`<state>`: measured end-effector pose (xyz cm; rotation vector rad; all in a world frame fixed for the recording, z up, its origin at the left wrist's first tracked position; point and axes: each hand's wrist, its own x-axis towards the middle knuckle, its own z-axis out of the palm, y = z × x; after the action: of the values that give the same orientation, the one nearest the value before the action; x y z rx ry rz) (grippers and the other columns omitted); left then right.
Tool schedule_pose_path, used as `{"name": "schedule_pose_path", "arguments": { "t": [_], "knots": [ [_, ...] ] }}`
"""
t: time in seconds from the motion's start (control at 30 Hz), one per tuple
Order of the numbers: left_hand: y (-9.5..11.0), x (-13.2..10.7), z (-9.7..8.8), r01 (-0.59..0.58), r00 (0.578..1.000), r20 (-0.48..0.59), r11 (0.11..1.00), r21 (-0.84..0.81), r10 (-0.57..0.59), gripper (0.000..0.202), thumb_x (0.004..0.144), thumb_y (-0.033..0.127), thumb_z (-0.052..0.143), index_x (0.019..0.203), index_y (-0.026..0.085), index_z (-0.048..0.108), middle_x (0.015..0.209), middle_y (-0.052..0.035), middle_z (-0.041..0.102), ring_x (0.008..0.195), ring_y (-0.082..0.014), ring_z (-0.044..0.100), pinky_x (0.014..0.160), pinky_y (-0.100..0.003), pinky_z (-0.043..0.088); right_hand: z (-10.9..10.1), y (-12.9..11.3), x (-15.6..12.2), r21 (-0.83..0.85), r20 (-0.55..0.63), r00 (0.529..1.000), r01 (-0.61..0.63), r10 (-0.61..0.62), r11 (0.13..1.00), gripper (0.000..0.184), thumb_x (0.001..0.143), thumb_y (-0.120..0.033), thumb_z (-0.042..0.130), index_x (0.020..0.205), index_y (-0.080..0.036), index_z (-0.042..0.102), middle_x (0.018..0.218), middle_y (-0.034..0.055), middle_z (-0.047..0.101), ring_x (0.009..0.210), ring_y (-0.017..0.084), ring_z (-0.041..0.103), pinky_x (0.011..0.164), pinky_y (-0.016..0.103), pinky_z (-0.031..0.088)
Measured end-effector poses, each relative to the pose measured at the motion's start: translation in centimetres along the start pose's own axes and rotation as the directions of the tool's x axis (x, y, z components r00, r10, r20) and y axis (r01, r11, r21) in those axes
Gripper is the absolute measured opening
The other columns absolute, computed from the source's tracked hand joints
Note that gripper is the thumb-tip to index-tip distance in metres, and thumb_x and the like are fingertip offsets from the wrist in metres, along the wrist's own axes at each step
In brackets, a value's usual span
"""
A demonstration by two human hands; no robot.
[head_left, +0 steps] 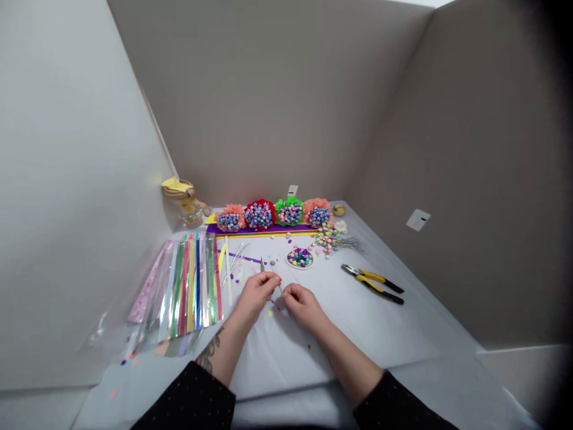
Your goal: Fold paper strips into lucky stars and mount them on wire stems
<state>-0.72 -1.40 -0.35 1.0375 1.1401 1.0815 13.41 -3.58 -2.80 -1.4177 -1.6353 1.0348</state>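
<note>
Near the middle of the white table, my left hand (259, 291) and my right hand (301, 303) are close together with fingertips pinched. Between them runs a short piece of thin pale strip (280, 288), gripped from both sides; its ends are hidden by my fingers. A pointed metal blade (262, 263) shows just beyond my left hand, the rest of it covered; whether that hand touches it I cannot tell. Past my right hand sits a small white dish (289, 261) holding purple, green and white beads. Tiny coloured paper scraps (270, 313) lie around my hands.
Yellow-black pliers (373, 283) lie at right. Long shiny coloured strips (190, 286) fan out at left. Along the back stand several crepe-paper bundles (259, 214) full of paper stars. Loose stars (326, 239), silvery wires (349, 243) and a basket-like container (178, 190) are near the walls.
</note>
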Motion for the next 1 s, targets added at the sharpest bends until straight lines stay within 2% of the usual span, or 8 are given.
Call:
{"name": "schedule_pose_path", "arguments": {
  "t": [0.13,0.27,0.4,0.5,0.63,0.7,0.87,1.0],
  "knots": [
    [0.6,0.1,-0.9,0.015,1.000,0.017,0.992,-0.126,-0.013,0.032,0.068,0.045,0.067,0.073,0.015,0.056,0.067,-0.0014,0.060,0.058,-0.0097,0.056,0.058,-0.021,0.044,-3.2,0.0,0.4,-0.156,-0.130,0.991,-0.025,0.004,0.987,0.028,0.082,-0.037,0.040,0.074,-0.017,0.057,0.073,0.0040,0.061,0.070,0.016,0.055,0.065,0.025,0.043],
    [1.1,0.0,-1.3,0.018,1.000,0.008,0.988,-0.151,-0.017,0.032,0.068,0.043,0.067,0.079,0.016,0.054,0.060,0.0026,0.054,0.054,-0.0092,0.054,0.054,-0.021,0.044,-11.1,2.2,0.2,-0.364,-0.322,0.946,-0.159,0.037,0.918,0.023,0.072,-0.032,0.055,0.086,-0.014,0.059,0.096,0.0153,0.060,0.094,0.030,0.052,0.080,0.040,0.039],
    [1.8,-0.5,-0.6,-0.023,1.000,-0.007,0.994,-0.111,0.023,0.027,0.070,0.039,0.064,0.078,0.015,0.055,0.053,0.0055,0.046,0.046,-0.0067,0.044,0.045,-0.018,0.036,-17.9,6.6,-1.3,-0.760,-0.386,0.905,-0.420,0.176,0.496,0.028,0.070,-0.040,0.062,0.084,-0.015,0.059,0.098,0.0177,0.058,0.097,0.037,0.052,0.076,0.046,0.039],
    [1.9,-1.0,-0.3,-0.058,0.998,-0.008,0.997,-0.050,0.058,0.024,0.071,0.038,0.062,0.076,0.014,0.057,0.050,0.0058,0.045,0.043,-0.0069,0.041,0.043,-0.018,0.033,-20.1,9.5,-2.3,-0.825,-0.256,0.954,-0.298,0.154,0.480,0.029,0.076,-0.043,0.057,0.086,-0.016,0.060,0.095,0.0146,0.059,0.089,0.029,0.056,0.079,0.038,0.041],
    [1.5,-1.0,-0.6,-0.124,0.990,-0.057,0.989,0.082,0.128,0.022,0.074,0.036,0.059,0.076,0.014,0.061,0.052,0.0041,0.050,0.045,-0.0083,0.044,0.045,-0.020,0.035,-20.2,10.6,-2.9,-0.854,-0.197,0.980,-0.174,0.005,0.490,0.029,0.080,-0.044,0.049,0.080,-0.018,0.061,0.097,0.0144,0.057,0.080,0.026,0.057,0.075,0.037,0.042],
    [1.4,-0.7,-0.8,-0.168,0.978,-0.097,0.972,0.162,0.185,0.020,0.074,0.034,0.059,0.077,0.014,0.063,0.060,0.0012,0.057,0.053,-0.0105,0.050,0.051,-0.021,0.039,-19.6,10.0,-2.9,-0.781,-0.250,0.968,-0.203,0.003,0.590,0.034,0.079,-0.049,0.045,0.074,-0.018,0.057,0.088,0.0131,0.057,0.070,0.024,0.055,0.068,0.037,0.043],
    [2.8,0.6,0.1,-0.233,0.962,-0.062,0.918,0.321,0.266,0.021,0.075,0.028,0.057,0.086,0.015,0.070,0.066,-0.0023,0.065,0.058,-0.0145,0.057,0.055,-0.023,0.043,-16.3,6.0,-1.8,-0.040,-0.325,0.943,-0.093,0.075,0.995,0.053,0.083,-0.067,0.022,0.063,-0.022,0.043,0.065,0.0064,0.051,0.058,0.020,0.051,0.056,0.033,0.044],
    [4.6,1.9,1.3,-0.317,0.930,-0.043,0.854,0.414,0.366,0.017,0.075,0.021,0.055,0.082,0.017,0.070,0.076,-0.0045,0.068,0.071,-0.0176,0.062,0.066,-0.026,0.047,-12.6,2.2,0.7,0.288,-0.179,0.968,0.224,-0.177,0.931,0.046,0.076,-0.066,0.046,0.066,-0.020,0.049,0.094,0.0098,0.056,0.070,0.019,0.056,0.069,0.037,0.049]
  ]
}}
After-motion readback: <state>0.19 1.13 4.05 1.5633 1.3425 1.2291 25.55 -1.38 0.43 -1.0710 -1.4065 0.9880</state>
